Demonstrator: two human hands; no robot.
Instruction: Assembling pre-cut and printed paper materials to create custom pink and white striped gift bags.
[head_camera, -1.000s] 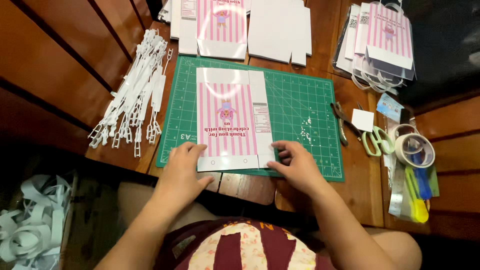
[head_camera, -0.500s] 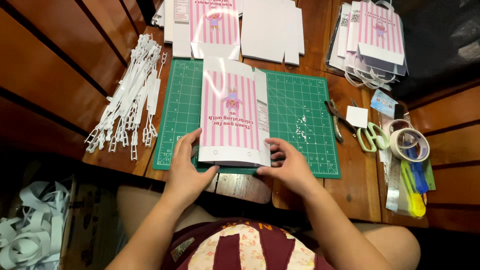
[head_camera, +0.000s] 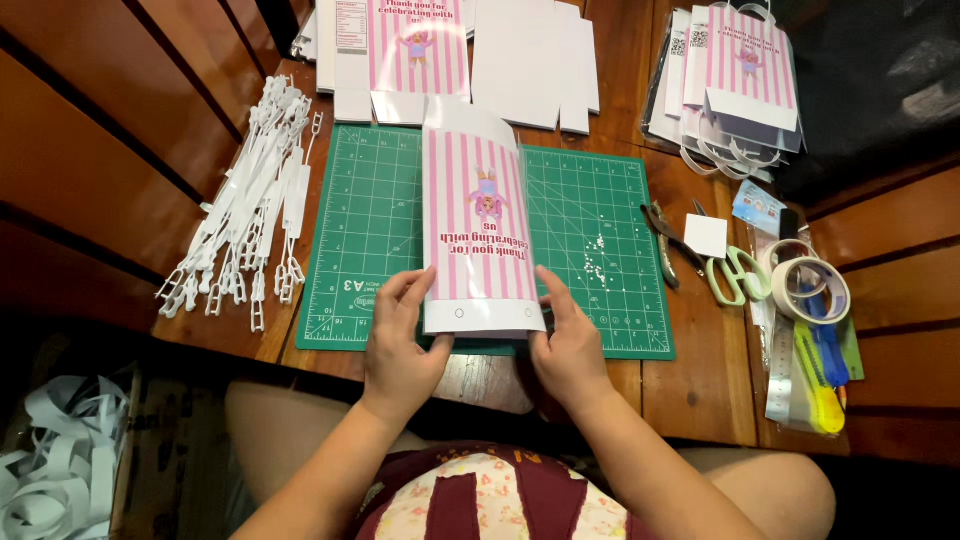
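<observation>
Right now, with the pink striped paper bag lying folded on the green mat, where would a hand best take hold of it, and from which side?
Probably at the white bottom band of the pink striped paper bag, from the near edge. That end overhangs the green cutting mat toward the person, flat and thin, so the left hand and right hand can pinch its two corners.

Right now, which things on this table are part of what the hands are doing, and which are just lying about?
In use: pink striped paper bag, left hand, right hand, green cutting mat.

Lying about: white plastic handles, scissors, tape roll, finished bags, flat printed sheets.
</observation>
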